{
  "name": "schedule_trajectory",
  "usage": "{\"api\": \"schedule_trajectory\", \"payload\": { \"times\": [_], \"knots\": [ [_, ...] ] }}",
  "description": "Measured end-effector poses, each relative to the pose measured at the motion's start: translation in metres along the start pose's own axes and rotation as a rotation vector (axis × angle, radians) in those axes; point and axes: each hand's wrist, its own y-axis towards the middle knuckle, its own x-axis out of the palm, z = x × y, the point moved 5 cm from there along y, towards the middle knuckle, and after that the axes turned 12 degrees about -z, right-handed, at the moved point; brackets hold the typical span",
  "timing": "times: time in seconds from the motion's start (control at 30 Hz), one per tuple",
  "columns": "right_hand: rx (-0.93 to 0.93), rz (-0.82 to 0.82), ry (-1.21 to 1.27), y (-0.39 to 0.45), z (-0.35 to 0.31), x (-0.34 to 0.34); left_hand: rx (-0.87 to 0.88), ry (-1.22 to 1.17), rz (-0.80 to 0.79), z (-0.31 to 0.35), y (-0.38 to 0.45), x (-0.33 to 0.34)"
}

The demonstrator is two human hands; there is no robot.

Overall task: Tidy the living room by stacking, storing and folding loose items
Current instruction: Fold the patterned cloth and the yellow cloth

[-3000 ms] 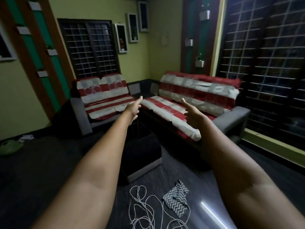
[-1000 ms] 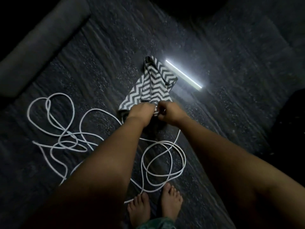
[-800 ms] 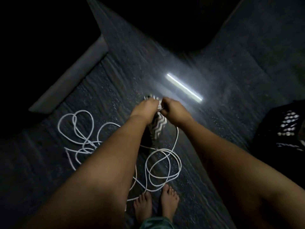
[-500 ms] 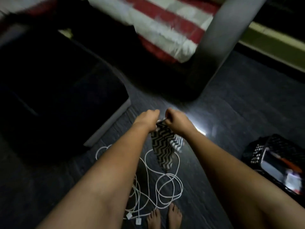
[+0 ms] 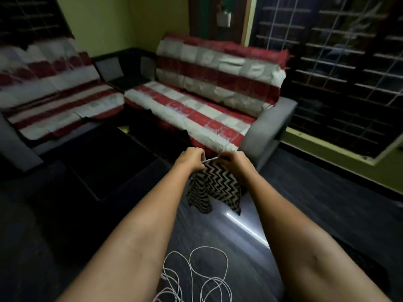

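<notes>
A black-and-white zigzag cloth (image 5: 214,188) hangs in the air in front of me, above the dark floor. My left hand (image 5: 190,159) pinches its top edge on the left and my right hand (image 5: 233,161) pinches the same edge on the right, the two hands close together. The cloth droops below them in loose folds. A white cord (image 5: 196,277) lies in tangled loops on the floor between my forearms.
A sofa with a red-and-white striped cover (image 5: 196,99) stands ahead, its grey armrest (image 5: 263,131) just beyond my hands. A second covered sofa (image 5: 54,94) is at the left. A low dark table (image 5: 104,164) sits left of centre. Barred windows (image 5: 340,62) fill the right wall.
I have lifted the zigzag cloth off the floor with both hands and raised it. My view has tilted up from the floor to the sofas.
</notes>
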Motion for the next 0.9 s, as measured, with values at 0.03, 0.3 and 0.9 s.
{"api": "schedule_trajectory", "payload": {
  "times": [0.03, 0.3, 0.9],
  "knots": [
    [-0.026, 0.016, -0.018, -0.003, -0.004, -0.013, -0.001, 0.001, 0.037, 0.005, -0.005, -0.006],
    [0.038, 0.329, 0.075, -0.023, 0.019, -0.094, -0.117, 0.071, 0.046, -0.02, -0.024, 0.007],
    [0.73, 0.304, 0.191, -0.078, 0.11, -0.095, 0.006, -0.986, -0.028, -0.015, 0.009, 0.039]
  ]
}}
